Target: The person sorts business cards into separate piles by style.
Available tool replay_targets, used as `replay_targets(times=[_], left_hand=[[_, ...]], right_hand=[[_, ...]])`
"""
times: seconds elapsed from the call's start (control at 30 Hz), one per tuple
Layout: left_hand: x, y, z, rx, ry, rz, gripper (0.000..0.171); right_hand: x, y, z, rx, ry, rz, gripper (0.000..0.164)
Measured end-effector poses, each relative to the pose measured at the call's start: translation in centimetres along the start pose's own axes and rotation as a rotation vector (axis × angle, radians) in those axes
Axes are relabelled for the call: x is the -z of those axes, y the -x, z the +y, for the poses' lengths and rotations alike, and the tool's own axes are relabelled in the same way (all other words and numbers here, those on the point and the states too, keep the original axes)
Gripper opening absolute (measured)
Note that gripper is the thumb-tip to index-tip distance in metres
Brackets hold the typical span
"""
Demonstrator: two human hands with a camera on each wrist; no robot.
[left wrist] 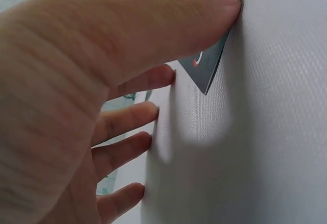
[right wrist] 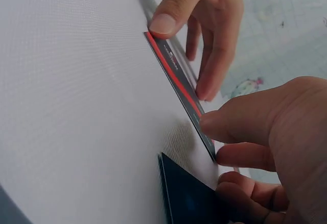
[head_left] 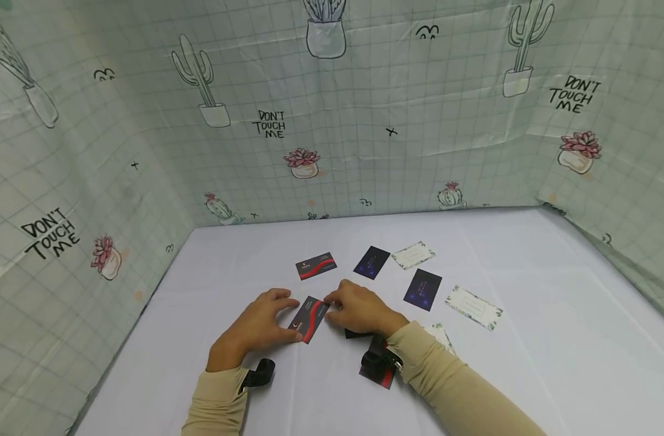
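A dark grey business card with a red wavy stripe (head_left: 312, 315) lies at a slant on the white table between both hands. My left hand (head_left: 261, 324) touches its lower corner with the thumb. The other left fingers are spread, their tips down at the table in the left wrist view. My right hand (head_left: 361, 309) pinches the card's right end between thumb and index finger, its other fingers curled. Below these fingers is a dark blue card (right wrist: 186, 196); whether they touch it cannot be told. Another red-striped card (head_left: 385, 380) sits partly hidden under the right wrist.
Farther back lie a red-striped card (head_left: 316, 266), a dark blue card (head_left: 372, 262) and a white leaf-edged card (head_left: 414, 255). Right of the hands are another blue card (head_left: 422, 289) and white card (head_left: 474, 307). The right sleeve partly covers a white card (head_left: 442, 336). Patterned cloth surrounds the table.
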State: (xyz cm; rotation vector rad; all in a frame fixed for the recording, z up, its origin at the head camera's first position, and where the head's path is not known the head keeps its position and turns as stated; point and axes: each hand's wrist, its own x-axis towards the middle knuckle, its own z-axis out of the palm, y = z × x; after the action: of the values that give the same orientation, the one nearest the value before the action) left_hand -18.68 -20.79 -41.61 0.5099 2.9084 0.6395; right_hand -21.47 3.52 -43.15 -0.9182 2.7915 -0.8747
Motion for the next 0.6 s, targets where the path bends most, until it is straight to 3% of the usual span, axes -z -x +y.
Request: replay_targets(times=[0.33,0.6], left_hand=[[0.20,0.01,-0.02,-0.029,-0.020,0.001,0.060],[0.30,0.16,0.31,-0.020,-0.032,-0.026,0.057]], right_hand=[[-0.51,0.17,0.32,0.036,-0.008,0.078,0.026],[-0.63,0.37,-0.09,0.016,-0.095,0.161,0.012]])
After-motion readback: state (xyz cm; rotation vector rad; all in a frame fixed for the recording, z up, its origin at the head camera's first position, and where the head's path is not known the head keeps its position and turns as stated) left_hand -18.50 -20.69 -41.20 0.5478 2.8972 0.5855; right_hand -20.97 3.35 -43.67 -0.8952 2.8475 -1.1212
